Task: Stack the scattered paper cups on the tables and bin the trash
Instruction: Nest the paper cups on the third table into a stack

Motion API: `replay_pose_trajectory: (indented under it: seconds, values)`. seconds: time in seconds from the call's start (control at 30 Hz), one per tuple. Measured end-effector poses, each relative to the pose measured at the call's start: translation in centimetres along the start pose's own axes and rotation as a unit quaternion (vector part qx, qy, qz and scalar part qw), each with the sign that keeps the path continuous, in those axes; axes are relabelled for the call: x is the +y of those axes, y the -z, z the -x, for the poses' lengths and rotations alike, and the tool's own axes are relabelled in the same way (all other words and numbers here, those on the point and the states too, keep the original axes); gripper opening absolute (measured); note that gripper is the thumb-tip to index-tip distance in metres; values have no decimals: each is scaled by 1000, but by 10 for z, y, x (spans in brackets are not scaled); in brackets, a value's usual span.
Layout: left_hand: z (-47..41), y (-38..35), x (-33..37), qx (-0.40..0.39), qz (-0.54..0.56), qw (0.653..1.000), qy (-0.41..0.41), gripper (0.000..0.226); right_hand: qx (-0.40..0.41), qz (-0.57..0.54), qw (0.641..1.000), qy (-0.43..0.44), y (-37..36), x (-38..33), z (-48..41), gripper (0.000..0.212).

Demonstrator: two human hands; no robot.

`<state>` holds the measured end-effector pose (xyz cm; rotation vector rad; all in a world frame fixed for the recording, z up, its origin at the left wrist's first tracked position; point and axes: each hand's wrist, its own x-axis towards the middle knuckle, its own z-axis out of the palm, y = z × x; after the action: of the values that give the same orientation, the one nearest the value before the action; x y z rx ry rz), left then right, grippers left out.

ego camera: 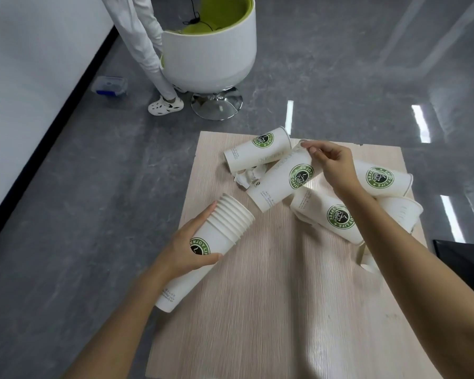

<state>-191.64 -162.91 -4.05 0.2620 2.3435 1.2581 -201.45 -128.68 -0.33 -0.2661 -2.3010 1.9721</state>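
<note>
My left hand gripped the nested stack, tilted over the table edge. My right hand pinched the rim of one loose cup, raised nearby. Roughly four scattered cups lay unstacked, and the crumpled paper was unbinned.

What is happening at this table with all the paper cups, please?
A person is gathering paper cups. Their left hand grips a nested stack of cups, tilted over the edge of the wooden table, while the right hand pinches the rim of a single cup. Several more cups lie on their sides on the table, with crumpled paper beside them, not yet binned.
</note>
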Motion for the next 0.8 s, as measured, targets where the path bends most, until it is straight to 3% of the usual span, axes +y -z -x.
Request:
replay_pose_trajectory:
  seconds: [0.8]
  values:
    - [28,-24,26,-19,2,999,-28,105,-127,-22,991,-33,-60,-14,109,26]
